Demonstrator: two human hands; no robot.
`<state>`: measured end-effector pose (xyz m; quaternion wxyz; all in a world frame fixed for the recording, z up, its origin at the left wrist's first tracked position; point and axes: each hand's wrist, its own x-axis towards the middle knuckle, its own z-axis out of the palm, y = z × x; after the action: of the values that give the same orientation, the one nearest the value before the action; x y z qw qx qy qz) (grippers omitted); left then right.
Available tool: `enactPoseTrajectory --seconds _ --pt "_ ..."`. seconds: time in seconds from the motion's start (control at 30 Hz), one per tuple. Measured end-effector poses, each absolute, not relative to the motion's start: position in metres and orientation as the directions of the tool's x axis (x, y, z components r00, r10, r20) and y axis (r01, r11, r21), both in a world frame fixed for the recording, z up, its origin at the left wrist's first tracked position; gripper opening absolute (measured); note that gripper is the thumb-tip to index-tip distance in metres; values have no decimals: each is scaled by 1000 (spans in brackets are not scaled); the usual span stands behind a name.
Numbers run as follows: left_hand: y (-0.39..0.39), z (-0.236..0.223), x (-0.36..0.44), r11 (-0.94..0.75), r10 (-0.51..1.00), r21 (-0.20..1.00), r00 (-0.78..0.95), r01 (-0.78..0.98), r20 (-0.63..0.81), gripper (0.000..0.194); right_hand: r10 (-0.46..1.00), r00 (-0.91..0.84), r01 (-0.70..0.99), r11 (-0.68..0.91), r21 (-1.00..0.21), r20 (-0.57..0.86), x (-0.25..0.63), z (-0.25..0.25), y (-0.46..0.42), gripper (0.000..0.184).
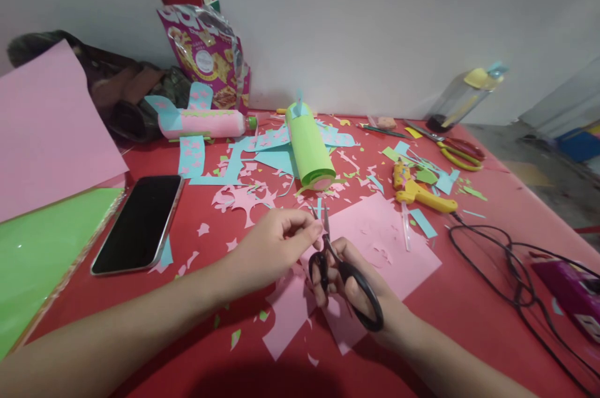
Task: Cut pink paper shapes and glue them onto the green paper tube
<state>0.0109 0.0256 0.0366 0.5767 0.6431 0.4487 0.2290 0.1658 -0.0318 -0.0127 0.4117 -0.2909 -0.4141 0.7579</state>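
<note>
My right hand (349, 279) has its fingers through the black handles of a pair of scissors (360, 295), whose blades point away from me and stand slightly apart. My left hand (276, 242) pinches a small piece of pink paper (320, 229) right at the blades; fingertips hide most of it. Under both hands lies a sheet of pink paper (398, 254) with cut edges. Just beyond the blades, a rolled green paper tube (312, 148) rests on blue paper wings (269, 139) dotted with pink shapes.
On the red table (154, 323) are a phone (140, 223), a pink bottle-shaped model (206, 123), a snack bag (206, 54) and scattered paper scraps (244, 198). To the right lie a yellow glue gun (424, 195) with a black cable (510, 260), and yellow-handled scissors (459, 155).
</note>
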Motion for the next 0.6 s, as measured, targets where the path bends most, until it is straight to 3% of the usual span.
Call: enactPoseTrajectory --seconds 0.6 --pt "0 17 27 263 872 965 427 6 -241 30 876 -466 -185 -233 -955 -123 161 1 -37 35"
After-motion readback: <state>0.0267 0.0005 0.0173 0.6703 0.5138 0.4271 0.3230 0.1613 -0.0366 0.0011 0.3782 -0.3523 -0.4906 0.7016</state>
